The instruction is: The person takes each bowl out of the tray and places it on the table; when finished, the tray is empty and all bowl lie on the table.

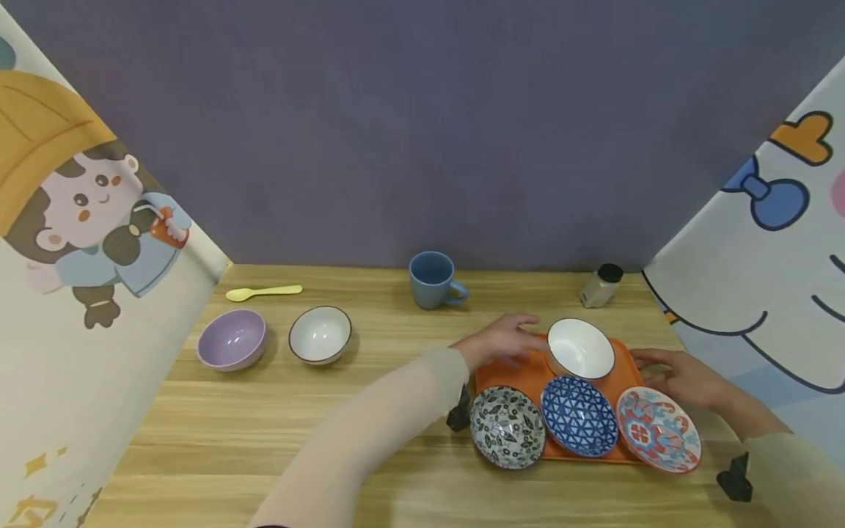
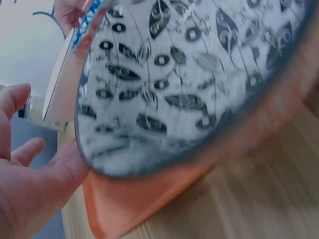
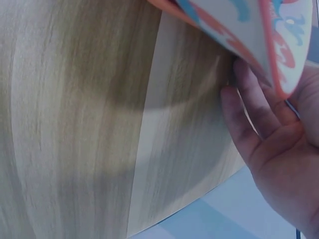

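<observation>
An orange tray (image 1: 524, 381) on the wooden table bears a white bowl (image 1: 581, 350) at its back. Along its front are a black-and-white leaf-patterned bowl (image 1: 507, 427), a blue triangle-patterned bowl (image 1: 579, 416) and a red-and-blue flowered bowl (image 1: 659, 430), the last reaching past the tray's edge. Above the tray's back left corner, my left hand (image 1: 507, 340) has its fingers spread beside the white bowl. At the tray's right side is my right hand (image 1: 683, 378), fingers extended near the edge; the right wrist view shows loosely bent fingers (image 3: 241, 117) under the flowered bowl's rim.
A blue mug (image 1: 432, 280) stands at the back middle, and a black-lidded shaker jar (image 1: 601, 285) at the back right. To the left are a purple bowl (image 1: 232, 339), a smaller white bowl (image 1: 320, 335) and a yellow spoon (image 1: 264, 292). Walls border the table.
</observation>
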The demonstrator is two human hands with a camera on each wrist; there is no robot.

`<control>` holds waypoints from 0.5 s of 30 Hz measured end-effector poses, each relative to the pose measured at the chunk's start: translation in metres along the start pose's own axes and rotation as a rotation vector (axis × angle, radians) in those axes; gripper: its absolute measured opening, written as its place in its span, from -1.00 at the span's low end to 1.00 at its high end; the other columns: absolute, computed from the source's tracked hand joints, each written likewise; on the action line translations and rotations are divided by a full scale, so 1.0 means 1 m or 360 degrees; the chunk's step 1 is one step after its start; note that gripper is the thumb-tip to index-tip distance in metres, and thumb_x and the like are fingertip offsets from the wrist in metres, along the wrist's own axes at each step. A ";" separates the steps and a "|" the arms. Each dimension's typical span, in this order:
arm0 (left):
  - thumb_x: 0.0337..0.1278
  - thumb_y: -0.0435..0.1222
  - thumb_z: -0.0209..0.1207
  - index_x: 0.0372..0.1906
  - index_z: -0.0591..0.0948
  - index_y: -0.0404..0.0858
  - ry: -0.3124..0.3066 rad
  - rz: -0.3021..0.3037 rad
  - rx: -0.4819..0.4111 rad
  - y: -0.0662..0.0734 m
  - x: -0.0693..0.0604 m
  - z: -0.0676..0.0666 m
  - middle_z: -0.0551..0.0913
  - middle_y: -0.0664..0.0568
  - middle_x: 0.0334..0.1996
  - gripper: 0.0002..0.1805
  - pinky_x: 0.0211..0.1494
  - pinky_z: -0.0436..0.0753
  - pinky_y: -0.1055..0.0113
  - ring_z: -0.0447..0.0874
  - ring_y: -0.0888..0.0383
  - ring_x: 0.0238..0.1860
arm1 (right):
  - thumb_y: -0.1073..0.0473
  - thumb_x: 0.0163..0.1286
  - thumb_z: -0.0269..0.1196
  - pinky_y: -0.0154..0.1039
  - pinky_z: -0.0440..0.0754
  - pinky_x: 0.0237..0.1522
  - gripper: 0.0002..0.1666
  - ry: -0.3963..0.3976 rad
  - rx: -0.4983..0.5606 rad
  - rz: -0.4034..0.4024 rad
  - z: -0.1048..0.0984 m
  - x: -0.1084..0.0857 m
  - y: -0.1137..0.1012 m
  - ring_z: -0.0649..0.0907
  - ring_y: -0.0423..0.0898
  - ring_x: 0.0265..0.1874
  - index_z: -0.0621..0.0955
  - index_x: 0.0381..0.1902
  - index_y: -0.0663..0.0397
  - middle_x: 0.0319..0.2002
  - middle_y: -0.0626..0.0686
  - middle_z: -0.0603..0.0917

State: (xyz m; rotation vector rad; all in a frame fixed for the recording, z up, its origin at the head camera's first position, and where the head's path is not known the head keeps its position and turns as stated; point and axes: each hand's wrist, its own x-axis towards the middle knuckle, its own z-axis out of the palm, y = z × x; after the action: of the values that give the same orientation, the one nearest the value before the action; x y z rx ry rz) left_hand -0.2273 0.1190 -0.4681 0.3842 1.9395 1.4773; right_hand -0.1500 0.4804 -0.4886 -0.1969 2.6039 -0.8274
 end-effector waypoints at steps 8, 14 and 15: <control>0.22 -0.23 0.38 0.55 0.36 0.00 0.0060 -0.0082 -0.0040 0.009 0.003 0.014 0.50 -0.18 0.40 -0.20 0.16 0.75 -0.10 0.70 -0.20 0.14 | 0.36 0.31 0.31 0.18 0.78 -0.06 -0.23 0.0006 -0.0011 0.0018 -0.001 -0.001 -0.002 0.72 0.28 -0.01 0.36 0.46 0.39 0.18 0.42 0.59; 0.18 -0.29 0.40 0.55 0.35 -0.09 0.0065 -0.0112 0.0052 0.015 0.008 0.025 0.44 -0.11 0.45 -0.17 0.20 0.73 -0.05 0.66 -0.11 0.16 | 0.35 0.31 0.32 0.13 0.80 -0.09 -0.21 -0.0006 0.0000 0.0039 -0.001 0.000 0.000 0.74 0.23 -0.03 0.34 0.47 0.38 0.19 0.44 0.57; 0.18 -0.31 0.40 0.55 0.35 -0.10 0.0071 -0.0120 0.0066 0.015 0.008 0.027 0.43 -0.09 0.45 -0.17 0.21 0.73 -0.05 0.65 -0.10 0.17 | 0.35 0.32 0.32 0.12 0.80 -0.09 -0.21 -0.0010 0.0006 0.0041 -0.001 0.000 0.000 0.74 0.22 -0.04 0.34 0.47 0.38 0.19 0.44 0.57</control>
State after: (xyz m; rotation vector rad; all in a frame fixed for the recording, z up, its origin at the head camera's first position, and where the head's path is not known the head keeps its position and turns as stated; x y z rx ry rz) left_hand -0.2183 0.1485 -0.4606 0.2952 2.0001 1.4104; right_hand -0.1500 0.4809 -0.4882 -0.1647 2.5931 -0.8216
